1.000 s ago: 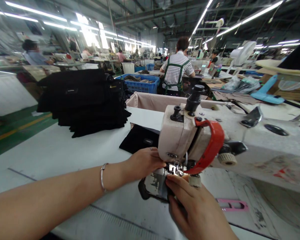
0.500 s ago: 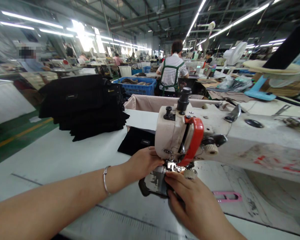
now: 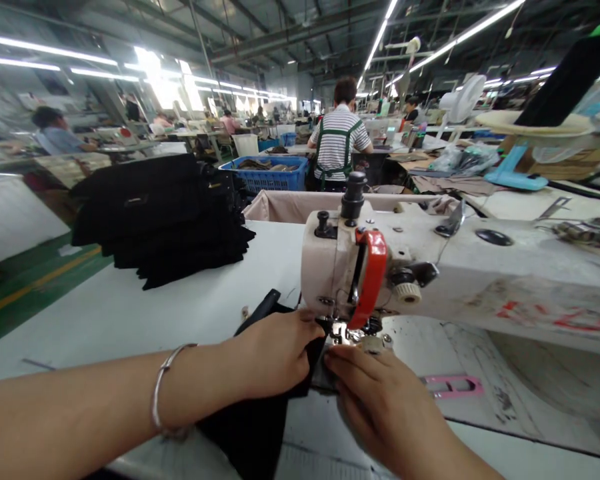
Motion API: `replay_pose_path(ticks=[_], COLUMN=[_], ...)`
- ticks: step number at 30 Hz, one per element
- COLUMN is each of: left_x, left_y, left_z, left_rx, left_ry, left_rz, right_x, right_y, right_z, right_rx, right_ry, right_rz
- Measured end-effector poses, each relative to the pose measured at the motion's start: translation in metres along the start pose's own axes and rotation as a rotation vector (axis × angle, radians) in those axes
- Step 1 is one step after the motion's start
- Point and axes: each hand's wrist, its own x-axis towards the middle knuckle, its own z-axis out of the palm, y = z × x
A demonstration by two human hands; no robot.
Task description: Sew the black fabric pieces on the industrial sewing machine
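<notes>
A white sewing machine (image 3: 325, 267) with a red guard stands before me. My left hand (image 3: 275, 350), a silver bangle on its wrist, is closed on a black fabric piece (image 3: 253, 427) just left of the presser foot (image 3: 341, 332). The cloth hangs below my wrist toward the table's front, and another part shows behind my fingers. My right hand (image 3: 380, 387) lies at the front of the presser foot with its fingers together, fingertips on the machine bed. Whatever is under those fingertips is hidden.
A stack of black fabric pieces (image 3: 165, 220) sits at the table's left. Pink thread snips (image 3: 453, 386) lie right of my right hand. Behind the machine are a cloth-lined bin (image 3: 280, 205), a blue basket (image 3: 275, 177) and a co-worker in a striped shirt (image 3: 341, 143).
The black piece that lay flat behind the machine head has come forward and left in my left hand, now draping toward me. My right hand stays by the presser foot.
</notes>
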Motion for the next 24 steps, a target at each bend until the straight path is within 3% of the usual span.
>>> replay_pose_path(ticks=[3, 7, 14, 19, 21, 24], left_x=[0.000, 0.001, -0.007, -0.017, -0.024, -0.014], left_y=[0.006, 0.005, 0.022, 0.026, 0.021, 0.017], left_z=[-0.014, -0.016, 0.006, 0.015, 0.021, 0.039], left_rx=[-0.186, -0.254, -0.034, 0.070, 0.091, 0.066], left_ry=[-0.106, -0.065, 0.049, 0.108, 0.187, 0.463], left_rz=[-0.127, -0.117, -0.088, -0.062, -0.020, 0.070], right_x=[-0.001, -0.002, -0.006, -0.001, 0.006, 0.011], right_y=[-0.003, -0.007, -0.008, 0.000, -0.002, -0.010], right_z=[0.003, 0.005, 0.000, 0.012, 0.013, -0.002], right_rx=[-0.017, -0.016, -0.011, -0.017, -0.077, -0.269], right_ry=[-0.057, -0.018, 0.027, 0.032, 0.026, -0.065], right_rz=[-0.045, -0.005, 0.002, -0.017, -0.027, -0.041])
